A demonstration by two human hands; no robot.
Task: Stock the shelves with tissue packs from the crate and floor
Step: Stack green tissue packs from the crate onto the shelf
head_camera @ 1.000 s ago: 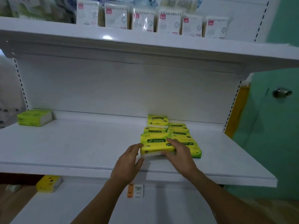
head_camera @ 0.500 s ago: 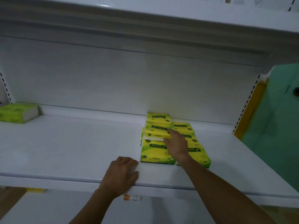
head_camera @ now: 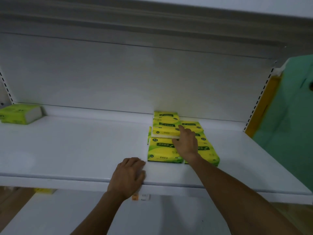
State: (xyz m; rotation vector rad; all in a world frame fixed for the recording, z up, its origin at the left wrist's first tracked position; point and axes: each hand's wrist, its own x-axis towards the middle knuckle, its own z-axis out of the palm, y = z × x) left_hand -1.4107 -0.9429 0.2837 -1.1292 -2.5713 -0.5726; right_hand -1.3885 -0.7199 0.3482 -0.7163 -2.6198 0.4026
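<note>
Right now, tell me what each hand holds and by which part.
Nothing is held. The left hand rests on the shelf edge; the right hand touches the upper tissue pack.

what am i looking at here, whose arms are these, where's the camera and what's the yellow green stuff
There is no machine here. A person wears a camera on the head, so this single picture looks forward and down along their own two arms. In front is a white shop shelf. Toward its right lies a cluster of yellow-green tissue packs, some stacked on others. One lone pack lies at the far left. The right hand reaches over the cluster with fingers stretched out, touching an upper pack without gripping it. The left hand rests on the shelf's front edge and holds nothing.
</note>
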